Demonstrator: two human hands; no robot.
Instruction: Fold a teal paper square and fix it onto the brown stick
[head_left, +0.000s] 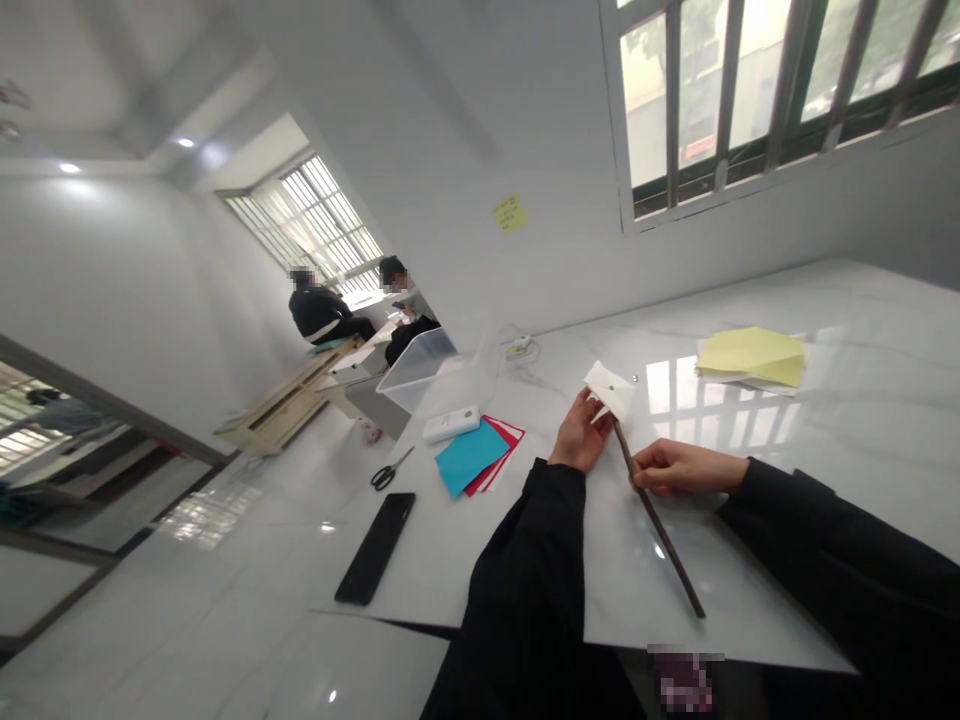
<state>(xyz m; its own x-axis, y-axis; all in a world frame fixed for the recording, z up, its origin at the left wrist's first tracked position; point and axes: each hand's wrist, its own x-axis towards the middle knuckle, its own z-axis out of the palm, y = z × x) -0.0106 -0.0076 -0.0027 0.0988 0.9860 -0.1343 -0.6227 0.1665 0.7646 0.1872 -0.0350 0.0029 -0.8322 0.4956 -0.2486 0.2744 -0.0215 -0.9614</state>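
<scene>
My left hand [580,433] pinches a small folded piece of white paper [609,390] at its lower edge. A tiny dark dot marks the paper's middle. My right hand [679,468] grips a long, thin brown stick [664,530], which slants down toward the table's front edge. The stick's upper end reaches the paper's lower corner, close to my left fingers. Black sleeves cover both forearms. Part of the paper is hidden behind my left fingers.
A black phone [375,548], black-handled scissors [391,468], blue and red paper sheets [472,458], a white power bank [451,424], a clear plastic box [417,372] and yellow paper [752,356] lie on the white marble table [847,300]. Two seated people [352,312] are farther away.
</scene>
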